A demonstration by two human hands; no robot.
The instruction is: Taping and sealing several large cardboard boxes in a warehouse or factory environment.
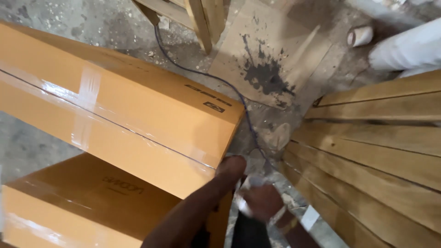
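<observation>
Concrete floor point(55, 27), grey, speckled with dust and chips; a flat cardboard sheet point(271, 50) lies on it ahead of me, marked by a dark splatter stain point(266, 73). Long orange carton point(115, 115), sealed along its top seam with clear tape, runs from the left edge toward the middle; its near corner sits right at my left hand. A second orange carton point(82, 202) lies lower, partly under the first, at lower left. To my right, a stack of pale wooden planks point(376, 147), laid side by side, edges running toward me. Top centre, legs of a wooden frame point(202, 18). Upper right, white rolled material point(409, 46) and a small white tube end point(360, 36) beside it. A thin dark cord point(229, 89) trails from under the wooden frame across the floor, down between the carton and the planks, to my hands. My left hand point(229, 167) is pressed against the near corner of the long carton; fingers hidden, so I cannot tell if they curl round it. My right hand point(262, 200) is closed around something pale and crumpled, just where the cord ends; blurred, so what it pinches is unclear. A band shows at the right wrist point(287, 222).
</observation>
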